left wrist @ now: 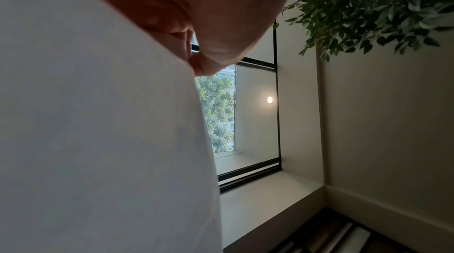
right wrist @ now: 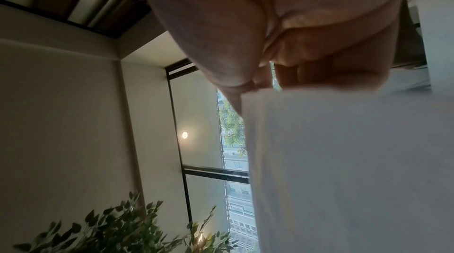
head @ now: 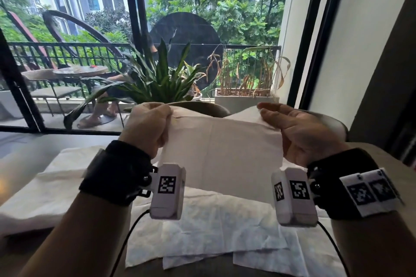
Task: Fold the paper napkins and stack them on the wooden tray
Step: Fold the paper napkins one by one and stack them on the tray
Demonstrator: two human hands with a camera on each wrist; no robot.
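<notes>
Two hands are holding one white napkin (head: 221, 148) up in the air in front of me, spread between them above the desk (head: 24, 159). My left hand (head: 147, 127) is gripping the napkin's upper left corner, its fingers (head: 163, 111) curled round the paper with the thumb pinching it from the front. My right hand (head: 302, 132) is taking the upper right corner, palm turned toward me, its fingers (head: 270, 109) lying along the top edge and closing on the paper. The napkin is hanging down from both grips as a broad sheet with faint crease lines running across and down it, its lower edge hidden behind the wrist cameras (head: 167, 191).

In the left wrist view, the sheet (left wrist: 98, 121) is filling the left half, and the fingers (left wrist: 209, 59) are pressing together on its edge. In the right wrist view, the sheet (right wrist: 343, 160) is filling the right half, with the fingers (right wrist: 245, 82) meeting on its corner.

Below the raised napkin, more napkins (head: 213, 227) are lying flat and overlapping on the desk, and a paler pile (head: 51, 184) is lying to their left. I am seeing no wooden tray. Beyond the desk, a leafy plant (head: 157, 78) is standing before the window (head: 90, 29).
</notes>
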